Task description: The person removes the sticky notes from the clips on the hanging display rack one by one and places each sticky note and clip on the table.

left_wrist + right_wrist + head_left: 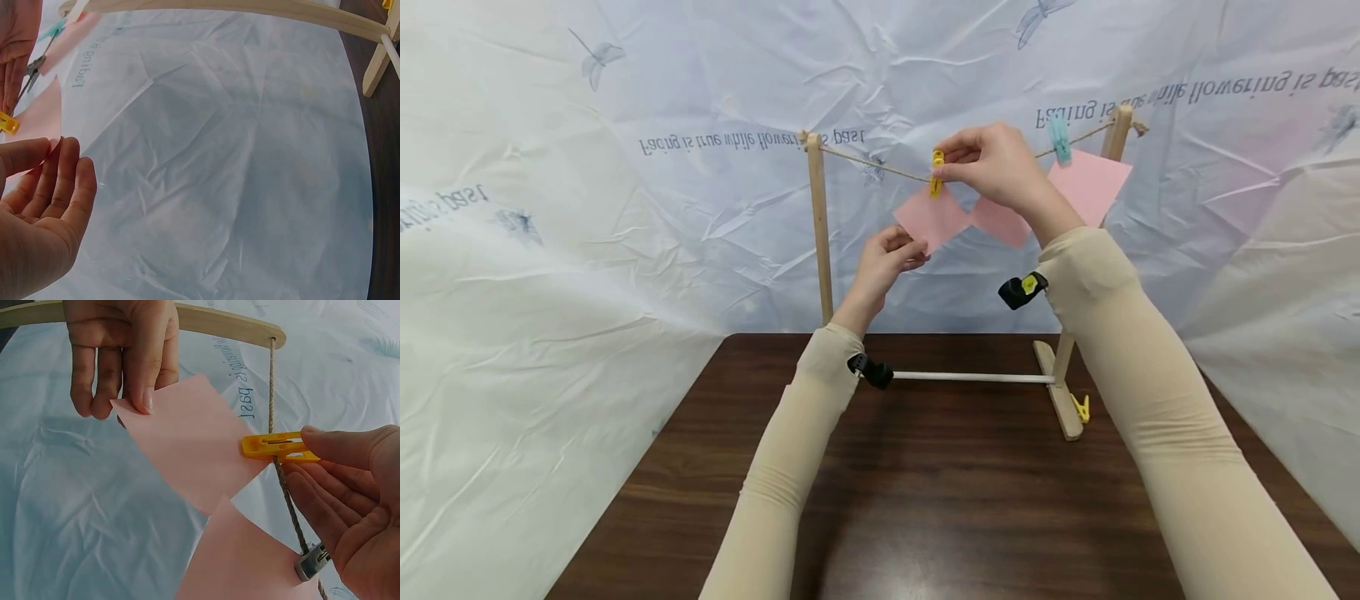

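1. Tabletop [917, 483], dark wood grain.
2. Wooden frame [820, 233], standing on it; twine [880, 166] spans the posts.
3. Right hand [1000, 167]: pinches yellow clothespin [275, 445].
4. Left hand [887, 262]: pinches a lower corner of left pink sheet [931, 220].
5. Left pink sheet: upper corner sits in yellow clothespin at the twine.
6. Two further pink sheets [1088, 185], hung rightward.
7. Their fasteners: teal clothespin [1060, 139], grey clip [309, 564].

The right hand [367, 531] is pinching a yellow clothespin [276, 445] that is clipping a corner of a pink sheet [190, 440] to a twine line [272, 387]; the left hand [128, 353] is holding the opposite corner. Below, a partly hidden, probably grey clip [307, 567] is gripping another pink sheet [244, 556].
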The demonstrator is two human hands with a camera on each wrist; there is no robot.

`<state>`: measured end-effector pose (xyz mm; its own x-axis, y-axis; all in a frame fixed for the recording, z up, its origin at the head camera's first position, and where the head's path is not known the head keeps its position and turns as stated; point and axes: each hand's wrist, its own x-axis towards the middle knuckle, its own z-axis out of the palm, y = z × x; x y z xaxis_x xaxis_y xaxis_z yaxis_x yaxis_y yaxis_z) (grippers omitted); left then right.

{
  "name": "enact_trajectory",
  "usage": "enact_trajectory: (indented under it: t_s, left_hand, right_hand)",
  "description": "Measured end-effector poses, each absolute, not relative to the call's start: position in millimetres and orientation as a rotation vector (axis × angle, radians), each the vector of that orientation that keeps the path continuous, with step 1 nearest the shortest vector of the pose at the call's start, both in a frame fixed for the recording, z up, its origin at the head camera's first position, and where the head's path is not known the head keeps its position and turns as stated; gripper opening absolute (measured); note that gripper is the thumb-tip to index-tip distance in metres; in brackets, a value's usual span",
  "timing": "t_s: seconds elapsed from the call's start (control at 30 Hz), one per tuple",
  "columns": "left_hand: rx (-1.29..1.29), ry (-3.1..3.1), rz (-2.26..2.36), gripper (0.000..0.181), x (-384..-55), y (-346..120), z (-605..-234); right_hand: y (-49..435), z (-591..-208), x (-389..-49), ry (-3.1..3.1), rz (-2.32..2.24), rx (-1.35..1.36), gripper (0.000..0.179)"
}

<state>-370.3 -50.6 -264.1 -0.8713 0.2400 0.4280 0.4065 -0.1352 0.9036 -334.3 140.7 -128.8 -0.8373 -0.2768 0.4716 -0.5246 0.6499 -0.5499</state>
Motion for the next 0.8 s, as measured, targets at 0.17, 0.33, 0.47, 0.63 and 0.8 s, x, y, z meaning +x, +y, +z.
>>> enact_trajectory:
  t_s: [0.17, 0.33, 0.47, 0.63, 0.8]
  left_hand:
    - [-0.765, -1.998, -2.145, 0.014, -367.7, -50.6, -263.1]
    - [-0.761, -1.998, -2.152, 0.015, -367.0, -52.0, -265.0]
    - [-0.766, -1.993, -2.152, 0.011, -366.9, -53.5, -267.0]
    - [-0.771, -1.971, -2.171, 0.009, -365.9, -57.1, -266.8]
    - [-0.728, -1.936, -2.182, 0.013, -363.5, -64.9, -263.6]
  right_hand:
    - [139.7, -130.0, -331.5, -2.486, 1.047, 0.593, 0.04]
    - [139.6, -131.3, -330.4, -2.396, 1.131, 0.583, 0.035]
    - [139.9, -130.4, -329.0, -2.309, 1.185, 0.585, 0.03]
    - [139.6, -126.1, -325.6, -2.22, 1.217, 0.592, 0.027]
    - [139.5, -122.2, -321.2, -2.158, 1.206, 0.593, 0.026]
